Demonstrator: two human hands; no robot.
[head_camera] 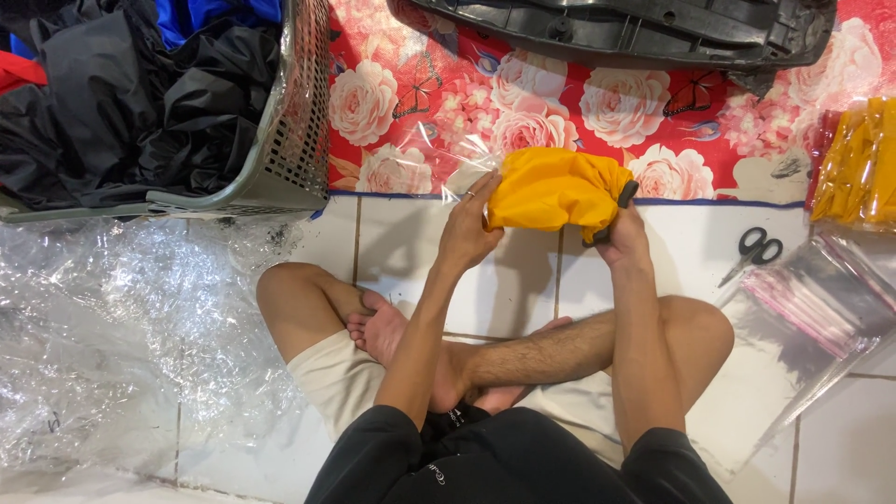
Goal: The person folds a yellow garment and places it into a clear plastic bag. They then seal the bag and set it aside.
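Head view: we grip the folded yellow garment (553,191) in front of the scissors (758,250); left hand (467,229) fingers clamp its clear bag (459,159), right hand (623,238) fingers clamp the garment's end. Bagging appears underway; next calls for sliding it in squarely.

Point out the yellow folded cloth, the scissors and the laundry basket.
yellow folded cloth (551,191), head view, middle of the fabric bundle.
scissors (758,249), head view, black handle loops.
laundry basket (297,140), head view, its mesh side wall.

Yellow cloth (551,189); red rose-patterned mat (579,121); grey basket (299,131); black scissors (756,250).
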